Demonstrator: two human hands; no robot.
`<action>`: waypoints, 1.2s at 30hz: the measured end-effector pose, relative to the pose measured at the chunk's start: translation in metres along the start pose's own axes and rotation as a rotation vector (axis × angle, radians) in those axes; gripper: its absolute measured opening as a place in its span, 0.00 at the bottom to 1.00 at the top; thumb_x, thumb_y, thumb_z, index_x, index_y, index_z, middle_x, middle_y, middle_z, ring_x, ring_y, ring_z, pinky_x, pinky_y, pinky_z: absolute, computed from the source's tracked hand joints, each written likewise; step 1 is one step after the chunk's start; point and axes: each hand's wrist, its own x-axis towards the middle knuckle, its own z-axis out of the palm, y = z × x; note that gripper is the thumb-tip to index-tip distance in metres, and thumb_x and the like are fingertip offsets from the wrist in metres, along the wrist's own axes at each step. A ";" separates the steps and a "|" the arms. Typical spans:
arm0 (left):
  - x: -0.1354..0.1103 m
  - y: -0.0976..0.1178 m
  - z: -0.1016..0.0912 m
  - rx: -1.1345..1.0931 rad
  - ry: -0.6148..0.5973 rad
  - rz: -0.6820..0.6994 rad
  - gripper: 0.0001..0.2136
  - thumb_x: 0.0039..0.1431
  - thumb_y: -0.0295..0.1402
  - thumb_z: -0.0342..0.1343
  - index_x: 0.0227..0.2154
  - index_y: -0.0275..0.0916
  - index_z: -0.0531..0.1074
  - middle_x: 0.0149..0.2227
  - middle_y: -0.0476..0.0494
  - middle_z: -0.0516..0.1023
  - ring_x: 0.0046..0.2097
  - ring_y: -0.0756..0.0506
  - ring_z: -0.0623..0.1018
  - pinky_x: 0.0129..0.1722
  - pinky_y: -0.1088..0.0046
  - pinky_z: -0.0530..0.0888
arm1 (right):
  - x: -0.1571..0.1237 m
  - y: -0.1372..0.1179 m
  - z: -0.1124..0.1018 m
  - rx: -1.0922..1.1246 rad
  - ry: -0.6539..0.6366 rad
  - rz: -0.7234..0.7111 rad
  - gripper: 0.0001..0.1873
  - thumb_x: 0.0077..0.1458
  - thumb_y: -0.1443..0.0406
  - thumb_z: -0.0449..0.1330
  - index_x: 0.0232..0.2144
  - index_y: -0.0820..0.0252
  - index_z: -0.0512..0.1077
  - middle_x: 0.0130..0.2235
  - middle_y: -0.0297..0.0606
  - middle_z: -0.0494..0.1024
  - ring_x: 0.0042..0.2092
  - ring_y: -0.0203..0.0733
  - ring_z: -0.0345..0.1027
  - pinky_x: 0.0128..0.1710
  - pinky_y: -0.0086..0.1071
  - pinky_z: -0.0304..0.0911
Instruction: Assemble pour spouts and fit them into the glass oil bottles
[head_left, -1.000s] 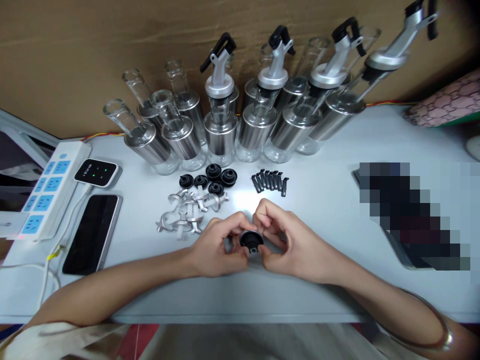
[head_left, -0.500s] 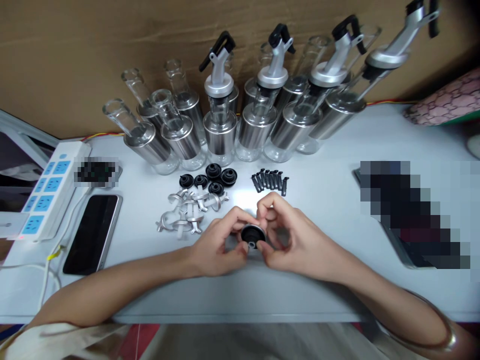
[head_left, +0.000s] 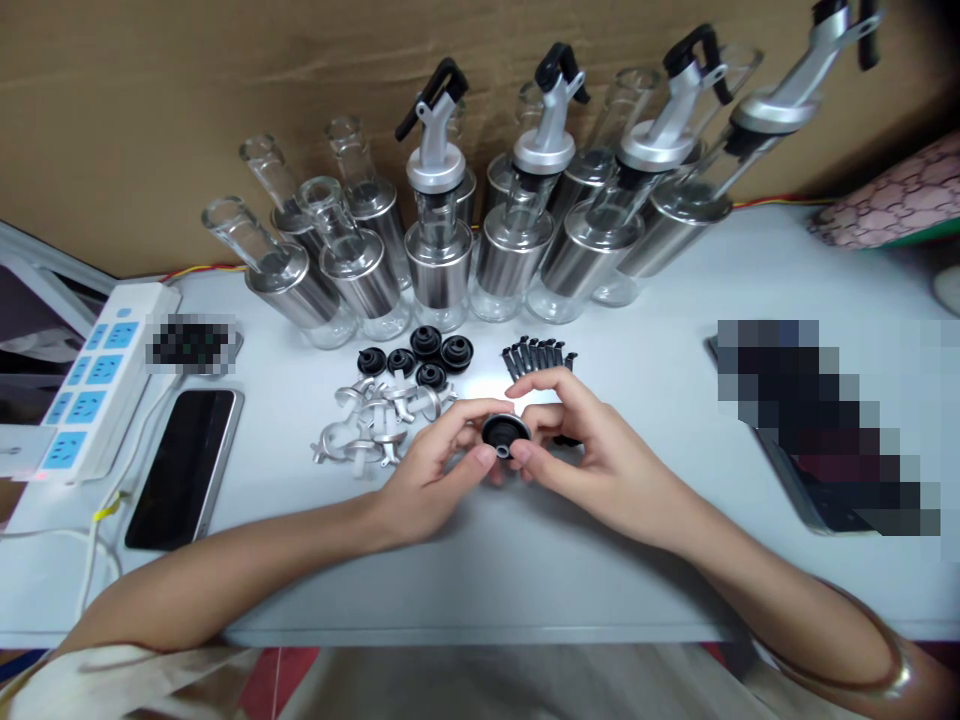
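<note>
Between my two hands is a bottle pourer top [head_left: 505, 434], its black stepped stopper side facing me and a thin silver rim around it. My left hand [head_left: 442, 455] grips its left side with the thumb low on the stopper. My right hand [head_left: 581, 455] pinches the right side, thumb low and forefinger arched above. The far side of the piece is hidden by my fingers. Beyond my left hand lie silver pourer spouts [head_left: 367, 425] in a loose pile and several black stoppers [head_left: 426, 342]. Small black levers [head_left: 534, 353] lie in a row beyond my right hand.
Glass bottles with steel sleeves [head_left: 439, 275] stand at the back, several fitted with pourers [head_left: 546, 150]. A power strip [head_left: 105, 375] and a phone [head_left: 184, 470] lie left. A dark, partly blurred device [head_left: 795, 480] lies right, a pink patterned object [head_left: 892, 200] behind it.
Both hands have lifted the pourer top slightly away from me. My right fingers have opened out a little and now cover part of the lever row.
</note>
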 end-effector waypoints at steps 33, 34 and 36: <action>0.002 0.002 0.003 0.001 0.115 -0.062 0.15 0.59 0.36 0.59 0.44 0.43 0.61 0.45 0.45 0.66 0.46 0.47 0.72 0.45 0.71 0.71 | 0.002 0.002 0.002 -0.159 0.227 -0.142 0.13 0.45 0.71 0.61 0.36 0.57 0.68 0.28 0.32 0.78 0.28 0.35 0.73 0.33 0.29 0.71; 0.002 0.001 0.003 0.012 0.117 -0.050 0.15 0.58 0.34 0.60 0.44 0.44 0.61 0.45 0.46 0.66 0.45 0.48 0.72 0.44 0.72 0.71 | 0.002 0.003 0.003 -0.148 0.229 -0.141 0.13 0.45 0.71 0.61 0.35 0.57 0.67 0.28 0.31 0.78 0.29 0.35 0.73 0.33 0.29 0.71; 0.002 0.001 0.003 0.041 0.118 0.000 0.16 0.57 0.32 0.61 0.44 0.45 0.61 0.45 0.47 0.64 0.45 0.49 0.71 0.43 0.74 0.71 | 0.002 0.004 0.003 -0.136 0.224 -0.144 0.12 0.45 0.71 0.62 0.34 0.56 0.66 0.29 0.32 0.78 0.30 0.36 0.74 0.34 0.30 0.71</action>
